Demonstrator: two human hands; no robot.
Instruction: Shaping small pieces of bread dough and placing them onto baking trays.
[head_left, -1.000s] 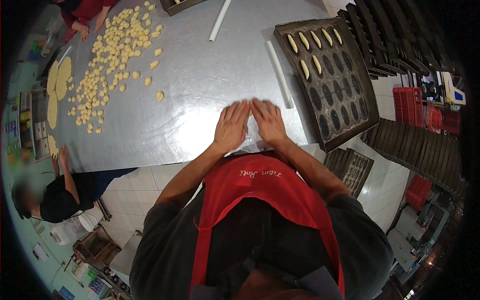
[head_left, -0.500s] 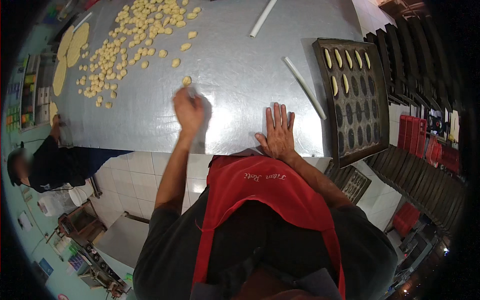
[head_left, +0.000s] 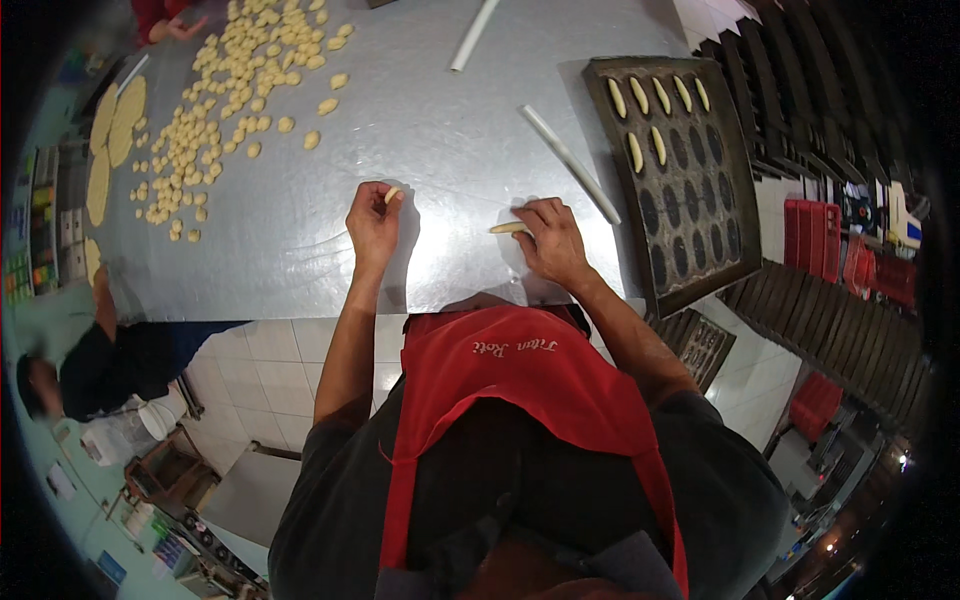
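My left hand (head_left: 373, 228) is above the metal table near its front edge, a small dough ball (head_left: 394, 195) pinched between thumb and fingers. To its right, my right hand (head_left: 555, 243) is closed on one end of a slim dough stick (head_left: 507, 228), whose other end points left. A dark baking tray (head_left: 708, 287) with oval hollows lies at the right side of the table. Several dough sticks (head_left: 640, 96) sit in its far hollows. Many pale dough balls (head_left: 190, 150) are scattered over the table's left part.
A white rod (head_left: 573, 165) lies beside the tray, and another rod (head_left: 474, 38) is farther back. Flat dough sheets (head_left: 123, 122) rest at the far left. One co-worker's arm (head_left: 103, 300) reaches in there; another co-worker's hand (head_left: 180, 27) is at the far end. Stacked trays (head_left: 800, 95) stand right.
My left hand has taken up the dough ball and drawn it slightly nearer. My right hand, flat on the table before, is now closed on a dough stick. The view has shifted slightly.
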